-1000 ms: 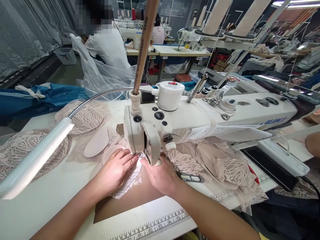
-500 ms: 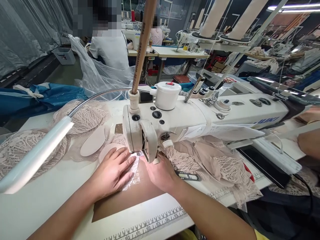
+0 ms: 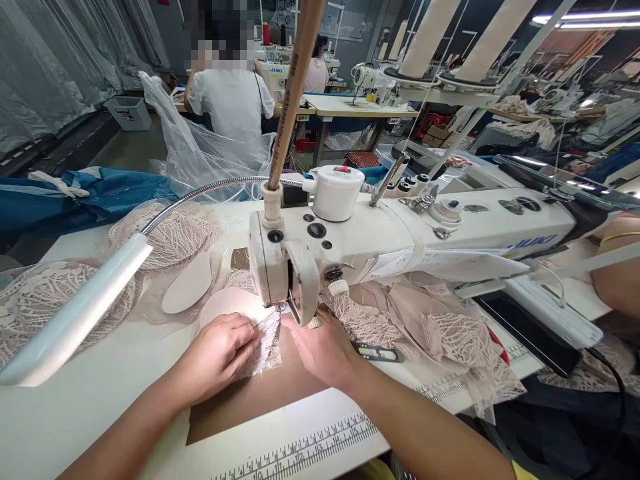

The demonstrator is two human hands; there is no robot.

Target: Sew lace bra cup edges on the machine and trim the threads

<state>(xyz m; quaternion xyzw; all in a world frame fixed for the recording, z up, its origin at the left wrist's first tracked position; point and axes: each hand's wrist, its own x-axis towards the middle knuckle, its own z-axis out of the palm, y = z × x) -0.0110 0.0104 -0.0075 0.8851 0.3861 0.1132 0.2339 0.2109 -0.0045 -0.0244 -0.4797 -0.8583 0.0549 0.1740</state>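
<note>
A white sewing machine (image 3: 380,233) stands across the table. Under its needle lies a small beige lace piece (image 3: 267,340), lit by the machine's light. My left hand (image 3: 217,357) rests on the lace's left side with its fingers curled and pinching the fabric. My right hand (image 3: 323,350) lies flat on the table just right of the needle, its fingertips tucked under the machine head and pressing the lace.
Lace bra cups (image 3: 170,237) and foam pads (image 3: 187,293) pile up at the left, more lace fabric (image 3: 440,333) at the right. A gooseneck lamp (image 3: 75,313) crosses the left. Black snips (image 3: 377,353) lie beside my right hand. A person in white sits behind.
My left hand has drawn back toward me and curled from flat into a pinch on the lace. The lace piece has shifted slightly under the needle. My right hand has hardly moved.
</note>
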